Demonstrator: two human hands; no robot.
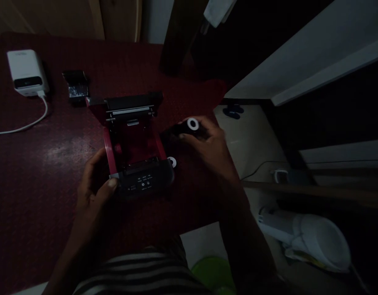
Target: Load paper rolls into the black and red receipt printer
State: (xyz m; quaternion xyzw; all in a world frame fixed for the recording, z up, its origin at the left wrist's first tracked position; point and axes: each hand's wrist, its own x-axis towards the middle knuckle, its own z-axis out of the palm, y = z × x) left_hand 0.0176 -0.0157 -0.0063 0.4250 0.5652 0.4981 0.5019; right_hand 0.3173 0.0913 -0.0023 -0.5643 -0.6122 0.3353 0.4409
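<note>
Basically, left hand [95, 186] gripped the open red printer [133, 153] at its front-left corner, thumb on the control panel. Right hand [211, 147] clenched a black ribbon roll [189, 127] at its fingertips, just right of the printer.

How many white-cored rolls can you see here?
2. One dark roll is under the right hand's fingertips on the red table, right of the open printer. Another white core shows at the printer's right front corner. Dim light may hide more.
</note>
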